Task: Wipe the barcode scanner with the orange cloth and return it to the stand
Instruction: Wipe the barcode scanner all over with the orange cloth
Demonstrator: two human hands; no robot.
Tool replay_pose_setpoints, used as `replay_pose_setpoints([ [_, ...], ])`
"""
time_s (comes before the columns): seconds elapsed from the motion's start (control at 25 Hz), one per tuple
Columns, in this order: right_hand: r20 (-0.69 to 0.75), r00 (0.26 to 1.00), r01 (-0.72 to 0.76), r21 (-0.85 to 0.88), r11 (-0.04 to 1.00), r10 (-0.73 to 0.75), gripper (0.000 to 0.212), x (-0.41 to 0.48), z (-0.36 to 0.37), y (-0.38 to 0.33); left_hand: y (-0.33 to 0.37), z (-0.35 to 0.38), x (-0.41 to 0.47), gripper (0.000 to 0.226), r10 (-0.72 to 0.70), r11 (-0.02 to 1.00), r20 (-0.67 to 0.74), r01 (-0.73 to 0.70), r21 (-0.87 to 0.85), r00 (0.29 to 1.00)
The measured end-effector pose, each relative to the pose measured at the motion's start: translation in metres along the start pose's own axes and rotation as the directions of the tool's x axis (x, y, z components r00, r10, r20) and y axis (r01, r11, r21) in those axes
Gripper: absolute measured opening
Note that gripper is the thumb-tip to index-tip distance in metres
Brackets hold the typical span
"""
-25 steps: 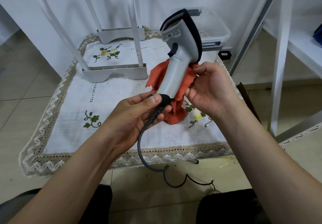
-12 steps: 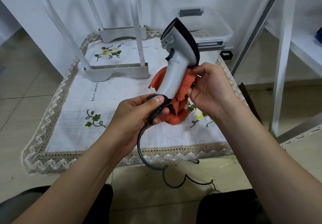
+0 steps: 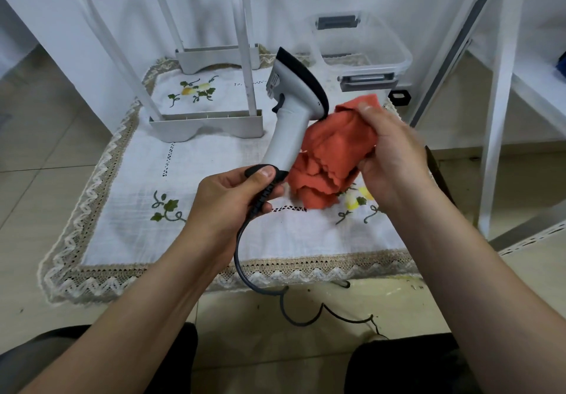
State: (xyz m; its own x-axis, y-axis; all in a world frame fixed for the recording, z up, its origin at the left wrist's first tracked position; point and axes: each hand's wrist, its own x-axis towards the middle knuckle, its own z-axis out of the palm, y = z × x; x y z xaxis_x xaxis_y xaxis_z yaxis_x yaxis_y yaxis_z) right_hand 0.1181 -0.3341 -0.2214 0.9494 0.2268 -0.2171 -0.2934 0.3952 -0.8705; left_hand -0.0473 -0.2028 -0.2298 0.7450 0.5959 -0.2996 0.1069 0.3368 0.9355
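A low worktop fills the middle of the view, covered by a white tablecloth with a zigzag lace border and small embroidered flowers. On its far half stand two white frames: the near frame with a flat base and slanting uprights, and the far frame behind it at the wall. A clear plastic storage box with grey latches sits at the far right corner.

The barcode scanner is held in the air over the middle of the worktop, tilted, with its dark-rimmed head up and away from the person and its grey handle pointing down. The left grip is closed round the black butt of the handle and the start of the cable, thumb on top.

The orange cloth is bunched just to the right of the handle, its top edge at the underside of the head. The right grip clutches it, with the fingers curled into the folds.

The dark cable loops down from the left grip, over the worktop's front edge, to the tiled floor. A small black hexagonal piece lies beside the box.
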Motion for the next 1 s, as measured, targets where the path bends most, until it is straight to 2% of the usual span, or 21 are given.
replay_pose_setpoints([
  [0.08,0.076,0.958,0.285,-0.22,0.933,-0.275,0.009,-0.004,0.0,-0.005,0.0,-0.003,0.001,0.011,0.023,1.0,-0.034,-0.022,0.015,0.999],
  [0.16,0.29,0.822,0.569,-0.437,0.696,-0.49,0.017,-0.011,0.004,-0.008,-0.002,-0.003,0.001,0.012,0.063,0.997,-0.067,-0.06,0.053,0.996],
  [0.24,0.477,0.686,0.722,-0.534,0.439,-0.549,0.022,-0.017,0.01,-0.009,-0.004,-0.002,0.001,0.014,0.116,0.988,-0.08,-0.107,0.109,0.99],
  [0.32,0.541,0.634,0.759,-0.572,0.311,-0.553,0.024,-0.019,0.012,-0.008,-0.006,0.0,0.0,0.015,0.16,0.977,-0.07,-0.148,0.153,0.985],
  [0.4,0.543,0.636,0.751,-0.599,0.278,-0.548,0.023,-0.017,0.011,-0.005,-0.009,0.003,-0.002,0.012,0.184,0.97,-0.054,-0.173,0.172,0.981],
  [0.64,0.556,0.698,0.709,-0.628,0.322,-0.452,0.018,-0.018,0.011,-0.002,-0.014,0.007,-0.005,0.011,0.253,0.935,-0.056,-0.229,0.271,0.966],
  [0.76,0.561,0.665,0.73,-0.627,0.271,-0.494,0.02,-0.018,0.012,-0.002,-0.014,0.007,-0.005,0.012,0.268,0.932,-0.055,-0.244,0.267,0.962],
  [0.88,0.599,0.681,0.729,-0.609,0.313,-0.42,0.02,-0.016,0.011,-0.002,-0.014,0.007,-0.004,0.011,0.249,0.94,-0.053,-0.229,0.253,0.967],
  [1.0,0.58,0.631,0.76,-0.596,0.259,-0.515,0.021,-0.016,0.008,-0.003,-0.013,0.007,-0.003,0.012,0.239,0.949,-0.044,-0.224,0.221,0.97],
])
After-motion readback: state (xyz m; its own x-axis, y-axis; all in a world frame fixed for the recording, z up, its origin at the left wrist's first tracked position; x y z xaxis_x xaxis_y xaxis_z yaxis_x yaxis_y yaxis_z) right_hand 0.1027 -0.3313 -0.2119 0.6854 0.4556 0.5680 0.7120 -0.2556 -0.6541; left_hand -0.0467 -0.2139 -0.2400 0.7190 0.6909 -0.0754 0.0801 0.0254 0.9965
